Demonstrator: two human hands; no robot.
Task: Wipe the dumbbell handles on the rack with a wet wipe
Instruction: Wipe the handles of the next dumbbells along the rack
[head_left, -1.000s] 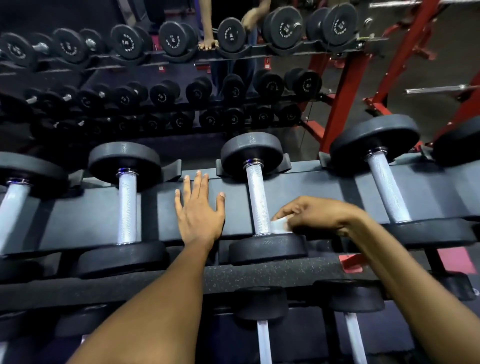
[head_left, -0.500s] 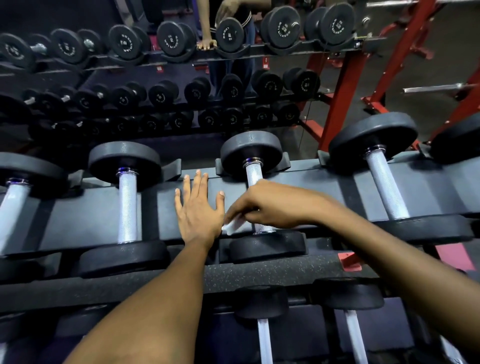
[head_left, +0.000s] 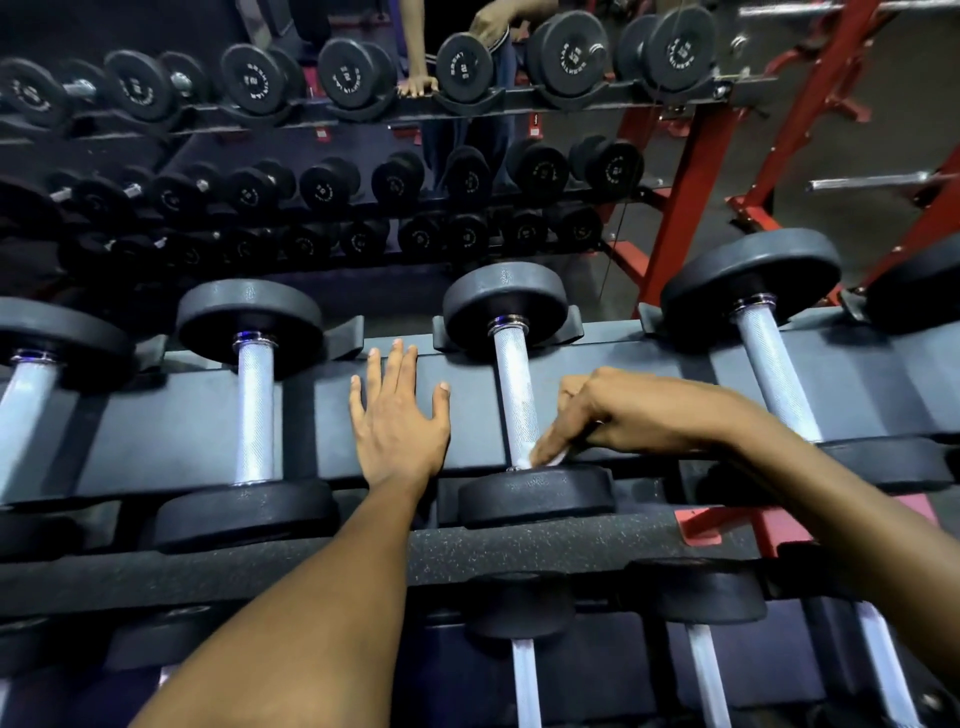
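Several black dumbbells with knurled steel handles lie across the grey rack (head_left: 171, 436) in front of me. My right hand (head_left: 618, 415) pinches a small white wet wipe (head_left: 543, 460) and presses it against the near end of the middle dumbbell handle (head_left: 514, 384), just above its front weight head. My left hand (head_left: 397, 421) lies flat on the rack rail with fingers straight and spread, between that handle and the handle to its left (head_left: 254, 410). Another handle (head_left: 774, 374) runs to the right of my right wrist.
A lower tier holds more dumbbells (head_left: 524, 675) below my forearms. A mirror behind the rack shows rows of dumbbells (head_left: 332, 73) and a person's reflection (head_left: 467, 31). Red steel frames (head_left: 685, 208) stand at the back right.
My right hand with the wipe slid from the left side of the middle handle back to its right side, low near the front weight head. My left hand stayed flat on the rail.
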